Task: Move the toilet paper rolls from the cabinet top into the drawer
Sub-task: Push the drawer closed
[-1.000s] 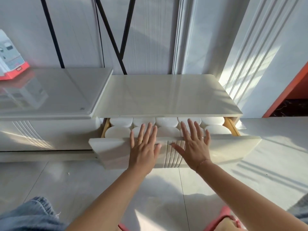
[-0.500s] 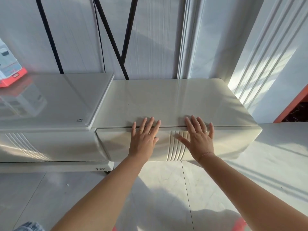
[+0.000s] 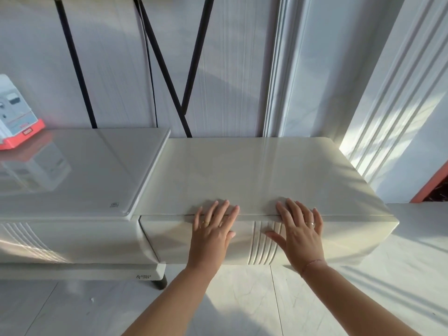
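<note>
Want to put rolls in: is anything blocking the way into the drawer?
Yes: the drawer front is shut flush under the cabinet top, closing the drawer. The left hand and right hand lie flat against it. Nothing else visible stands in the way.

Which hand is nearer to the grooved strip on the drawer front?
The right hand: its thumb lies on the grooved strip, palm just right of it. The left hand lies flat on the drawer front left of the strip, not touching it.
</note>
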